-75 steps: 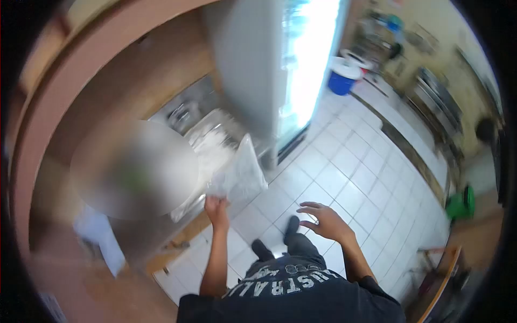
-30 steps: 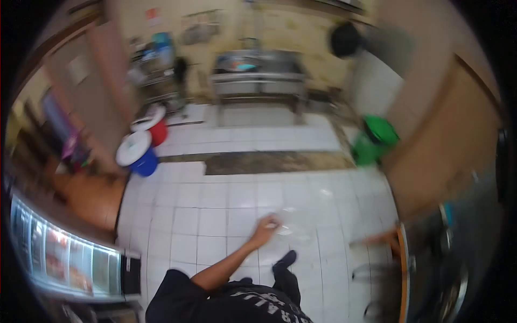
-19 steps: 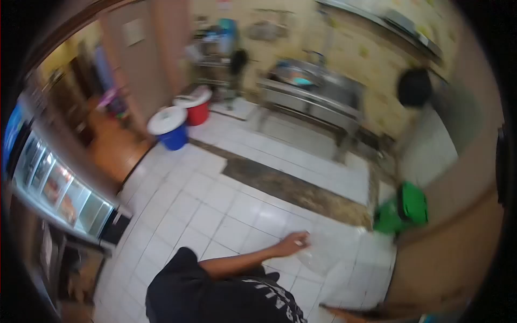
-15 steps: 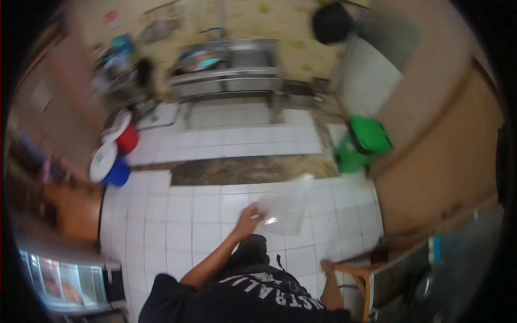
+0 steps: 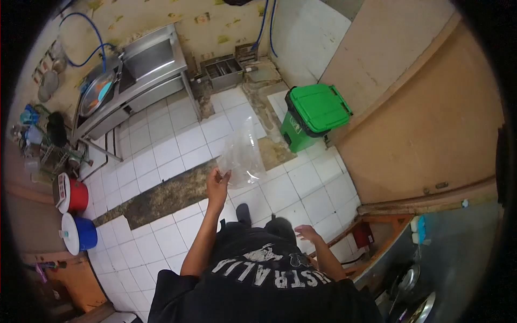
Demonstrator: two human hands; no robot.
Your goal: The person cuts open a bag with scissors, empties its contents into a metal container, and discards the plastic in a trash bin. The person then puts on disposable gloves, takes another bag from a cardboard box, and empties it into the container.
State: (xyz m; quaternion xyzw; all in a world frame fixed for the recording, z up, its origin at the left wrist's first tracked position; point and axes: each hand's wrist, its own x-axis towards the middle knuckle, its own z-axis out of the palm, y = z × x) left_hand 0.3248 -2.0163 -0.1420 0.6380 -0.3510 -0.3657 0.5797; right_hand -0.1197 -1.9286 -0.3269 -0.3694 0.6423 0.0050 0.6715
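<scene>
My left hand (image 5: 217, 187) pinches one edge of a clear plastic bag (image 5: 242, 159), which spreads out to the upper right of the fingers above the tiled floor. The bag looks flat, and nothing shows inside it. Low at my right side, my right hand (image 5: 307, 232) hangs with its fingers apart and holds nothing. Beyond the bag stands a green lidded trash bin (image 5: 319, 110), its lid down, with a dark liner edge showing under the lid.
A steel sink (image 5: 151, 59) with a basin of dishes stands at the far left wall. Blue (image 5: 83, 237) and red (image 5: 75, 195) lidded buckets sit at left. A wooden panel (image 5: 431, 118) rises at right, above a dark counter (image 5: 458, 253) with pans. A dark strip breaks the white tiles.
My view has turned to the right, so the sink has shifted left and the green bin sits nearer the middle. My left hand still holds the bag. My right hand has moved away from the orange frame.
</scene>
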